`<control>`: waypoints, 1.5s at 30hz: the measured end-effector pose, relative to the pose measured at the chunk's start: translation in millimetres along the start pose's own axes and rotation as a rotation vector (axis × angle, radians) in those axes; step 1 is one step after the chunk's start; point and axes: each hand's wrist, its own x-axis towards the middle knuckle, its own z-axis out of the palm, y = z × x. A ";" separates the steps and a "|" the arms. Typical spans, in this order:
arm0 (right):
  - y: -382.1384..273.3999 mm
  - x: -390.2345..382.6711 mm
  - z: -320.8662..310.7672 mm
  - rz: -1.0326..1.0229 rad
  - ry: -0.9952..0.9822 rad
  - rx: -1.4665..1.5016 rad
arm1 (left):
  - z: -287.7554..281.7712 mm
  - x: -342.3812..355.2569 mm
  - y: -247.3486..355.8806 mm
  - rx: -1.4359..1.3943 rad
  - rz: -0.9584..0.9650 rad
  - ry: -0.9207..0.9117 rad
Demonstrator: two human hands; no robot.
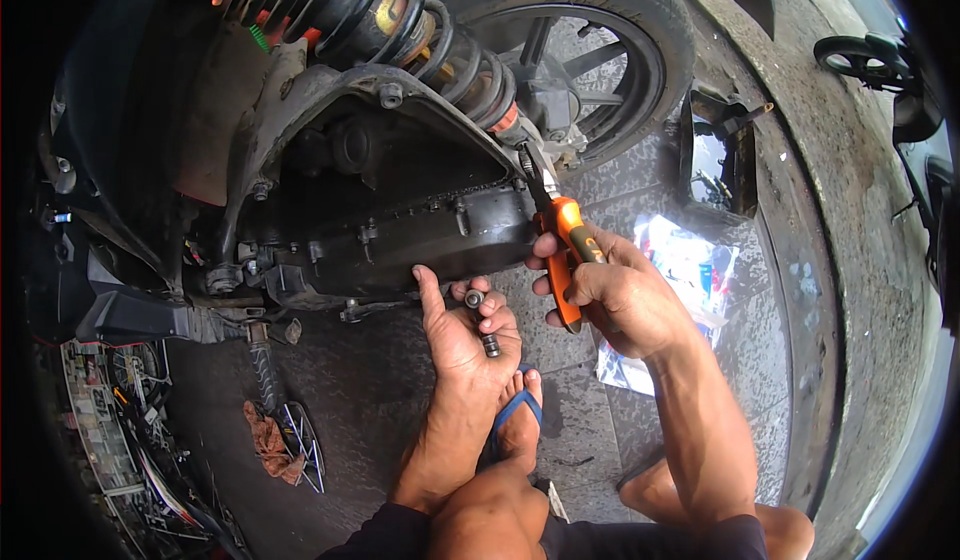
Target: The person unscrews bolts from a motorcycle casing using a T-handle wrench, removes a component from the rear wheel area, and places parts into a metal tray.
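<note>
Left of the wheel point(667, 55), with its scuffed rubber tyre, slants a grimy, ringed coil-spring shock absorber point(400, 25). Below the wheel, the right hand point(632, 295) grasps dark-nosed pliers point(570, 226) with curved orange handles; below-left of the wheel, the left hand point(465, 338), half-curled, cradles cylindrical metal hardware point(491, 345) (one piece or two, fingers hide which).

Orange-handled pliers point(567, 217), slanted, metal hardware point(490, 346) in left hand point(458, 342)

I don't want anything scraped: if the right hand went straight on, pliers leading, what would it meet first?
Likely the lower end of the shock absorber: the orange-handled pliers in the right hand point up-left at it. Depth is unclear; their tips may be touching it.
</note>
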 end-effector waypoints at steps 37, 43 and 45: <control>111.2 61.5 -175.8 -0.165 0.832 -0.850 | -11.9 4.8 5.0 0.024 -0.192 -0.163; 6.7 113.8 -339.3 -0.269 1.234 -1.198 | -5.0 4.9 -0.3 0.016 -0.202 -0.075; 7.1 135.1 -361.3 -0.273 0.960 -1.531 | -2.9 1.6 2.7 0.002 -0.161 -0.040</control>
